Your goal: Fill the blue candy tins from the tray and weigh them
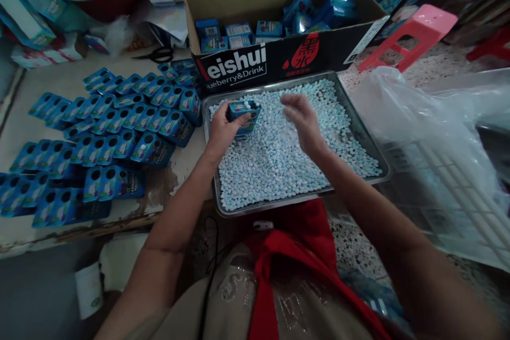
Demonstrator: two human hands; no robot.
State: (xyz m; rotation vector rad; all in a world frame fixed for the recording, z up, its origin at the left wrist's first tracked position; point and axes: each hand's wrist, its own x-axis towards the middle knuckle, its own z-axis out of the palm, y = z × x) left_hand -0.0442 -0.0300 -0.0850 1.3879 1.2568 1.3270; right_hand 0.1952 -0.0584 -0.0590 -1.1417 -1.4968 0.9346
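My left hand (225, 126) is closed around a small blue candy box (247, 121), with pale candies at its top opening. It holds the box over the upper left part of a metal tray (218, 191). Small white and pale-blue candies (271, 164) cover much of the tray. To the right of the box, my right hand (303, 122) hovers above the candies, its fingers stretched toward the box and partly smeared by motion. Nothing shows in it. Rows of similar blue boxes (115, 117) stand on the table left of the tray, many with dark round holes on top.
A black-printed cardboard carton (247, 66) holding blue packs stands behind the tray. Scissors (159, 54) lie left of it, and a red bowl (107, 5) of blue wrapped pieces sits farther back. At right are a pink stool (430, 18) and clear plastic sheeting (422, 111).
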